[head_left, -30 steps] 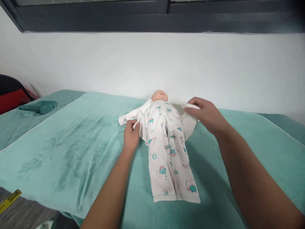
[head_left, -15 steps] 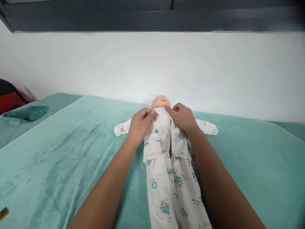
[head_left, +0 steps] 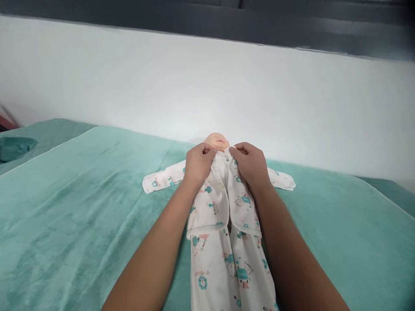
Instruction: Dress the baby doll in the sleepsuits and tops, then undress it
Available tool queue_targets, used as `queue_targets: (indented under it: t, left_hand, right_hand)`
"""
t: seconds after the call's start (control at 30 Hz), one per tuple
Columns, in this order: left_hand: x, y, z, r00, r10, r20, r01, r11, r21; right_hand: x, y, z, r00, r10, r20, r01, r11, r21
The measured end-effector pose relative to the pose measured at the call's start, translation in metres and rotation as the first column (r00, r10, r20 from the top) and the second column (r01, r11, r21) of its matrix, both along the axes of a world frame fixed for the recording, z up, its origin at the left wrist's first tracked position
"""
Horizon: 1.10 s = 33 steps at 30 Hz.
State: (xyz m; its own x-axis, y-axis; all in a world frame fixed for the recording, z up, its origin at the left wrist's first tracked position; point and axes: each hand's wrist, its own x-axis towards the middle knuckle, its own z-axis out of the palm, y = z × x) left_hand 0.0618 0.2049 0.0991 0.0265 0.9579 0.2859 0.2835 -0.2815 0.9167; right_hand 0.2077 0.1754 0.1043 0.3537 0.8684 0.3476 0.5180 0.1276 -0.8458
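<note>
A baby doll [head_left: 218, 140] lies on its back, its head toward the wall. It wears a white printed shirt [head_left: 212, 209] with its long sleeves spread to both sides, and matching printed pants [head_left: 212, 276] stretch toward me. My left hand [head_left: 200, 162] pinches the left edge of the shirt's collar just below the doll's chin. Across the neck, my right hand [head_left: 249, 162] pinches the collar's right edge between thumb and fingers. The two front panels hang a little apart below my hands, with white cloth showing between them at the chest.
A teal plush cover [head_left: 90, 207] with soft wrinkles lies under the doll. Behind it rises a white wall [head_left: 162, 86] with a dark ledge [head_left: 275, 26] above. At the far left are a bunched teal fold [head_left: 16, 147] and part of a red object [head_left: 5, 124].
My left hand has moved up to the collar and grips its edge. Both collar edges are lifted and drawn slightly apart. The camera view has tilted and shifted a little.
</note>
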Motion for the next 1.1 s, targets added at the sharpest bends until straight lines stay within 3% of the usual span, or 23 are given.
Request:
queue_targets:
  t: [0.17, 0.4, 0.63, 0.83, 1.1]
  left_hand:
    - [0.003, -0.005, 0.008, 0.971, -0.057, 0.230, 0.071, 0.996, -0.055]
    - [0.005, -0.007, 0.005, 0.966, -0.121, 0.230, 0.151, 0.982, -0.117]
    - [0.005, -0.007, 0.005, 0.954, -0.134, 0.269, 0.189, 0.964, -0.189]
    - [0.002, -0.010, 0.008, 0.969, -0.138, 0.207, 0.183, 0.959, -0.218]
    - [0.001, -0.008, 0.004, 0.984, -0.174, 0.043, 0.178, 0.976, -0.129]
  right_hand:
    - [-0.008, 0.001, -0.005, 0.978, 0.118, -0.174, -0.102, 0.990, 0.098]
    - [-0.002, 0.003, -0.020, 0.953, 0.160, -0.259, -0.159, 0.987, 0.028]
    - [-0.004, -0.001, -0.018, 0.935, 0.212, -0.283, -0.212, 0.977, 0.032]
    - [-0.004, -0.003, -0.018, 0.948, 0.249, -0.197, -0.246, 0.968, 0.042]
    - [-0.005, -0.005, -0.016, 0.942, 0.335, 0.013, -0.335, 0.936, 0.113]
